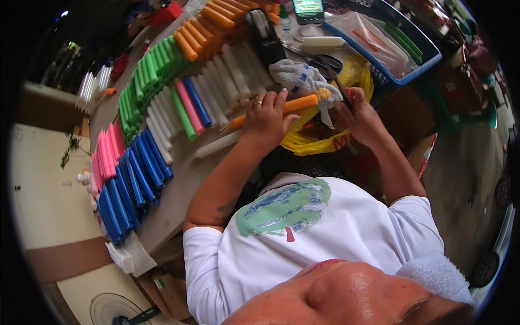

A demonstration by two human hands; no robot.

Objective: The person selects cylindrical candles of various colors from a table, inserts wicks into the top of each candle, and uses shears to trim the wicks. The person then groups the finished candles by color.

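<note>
My left hand presses an orange candle to the table edge, fingers over it and thumb below. The candle's wick end points left; its right end looks rough and crumbly against a grey-white cloth. In my right hand, closed beside that end, is a dark, narrow blade-like tool; a bit of red shows at the fingers. Beneath both hands hangs a yellow plastic bag, its inside mostly hidden. A white candle lies loose by my left wrist.
Rows of white, orange, green, pink and blue candles cover the table. Black-handled scissors, a black case, a phone and a blue basket stand beyond my hands.
</note>
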